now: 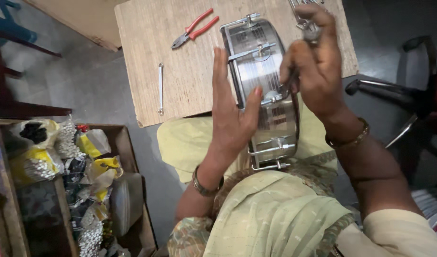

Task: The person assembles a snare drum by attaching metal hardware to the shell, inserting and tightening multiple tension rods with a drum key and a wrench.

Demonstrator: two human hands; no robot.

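At the lower left of the frame a wooden crate [133, 157] holds my packages: crumpled yellow bags [102, 166] near its middle, clear bags of small silvery parts [66, 140] toward its top and more at the bottom edge, and a black-filled bag [34, 132] at the far left. Any labels on them are too small to make out.

In the centre of the frame I have a shiny metal drum shell [263, 90] standing on its edge, its lower part over my lap and its upper part against the wooden tabletop [180, 71]. My left hand [230, 114] is flat and wide open, fingers straight up, palm pressed to the shell's left side with the thumb on the rim. My right hand [313, 71] is closed around a small metal tool [310, 28] at the shell's upper right edge, and it hides the fitting beneath it.

On the tabletop at the upper middle lie red-handled pliers [192, 29], and left of the shell a slim spanner [160, 88] lies lengthwise. A dark chair [394, 95] stands at the right edge, just beside my right arm
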